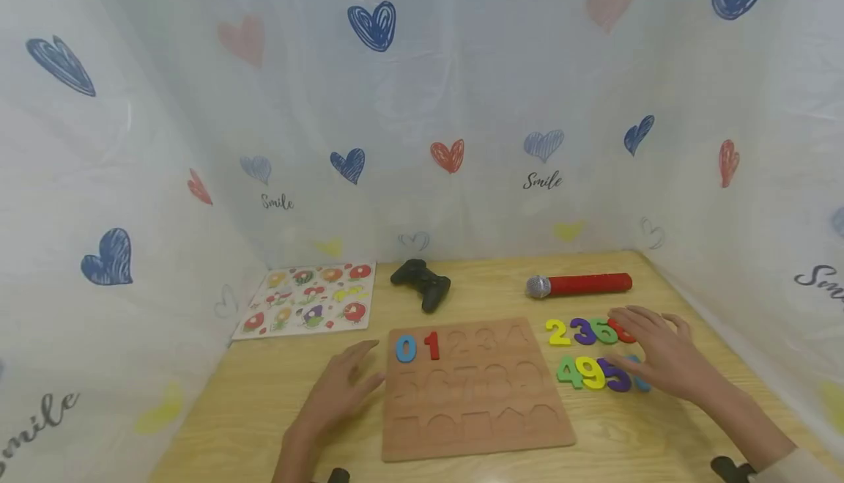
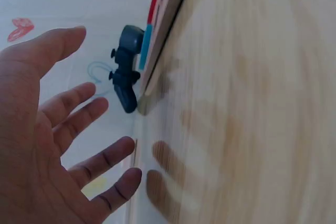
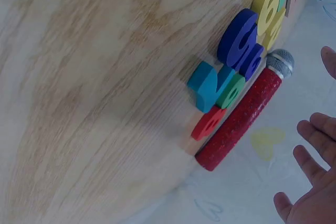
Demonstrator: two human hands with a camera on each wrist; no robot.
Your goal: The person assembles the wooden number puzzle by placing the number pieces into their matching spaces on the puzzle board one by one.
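Observation:
A brown number board (image 1: 475, 435) lies on the table, a blue 0 (image 1: 398, 349) and a red 1 (image 1: 432, 346) in its top row of recesses. Left of the board my left hand (image 1: 336, 388) hovers empty, fingers spread and loosely bent. My right hand (image 1: 669, 355), also empty, is held above the right end of two rows of loose numbers. Those include a yellow 2 (image 1: 557, 333), a green 4 (image 1: 568, 372) and a yellow 9 (image 1: 590, 372). From the right wrist, the blue 7 (image 3: 206, 88) and red 8 (image 3: 208, 124) show apart from the fingers (image 3: 316, 139).
Behind the board lies a black game controller (image 1: 422, 285). A red microphone (image 1: 587, 284) lies beyond the loose numbers. At the back left is a white fruit-picture board (image 1: 330, 314). Curtains (image 1: 422, 87) printed with hearts enclose the table on three sides.

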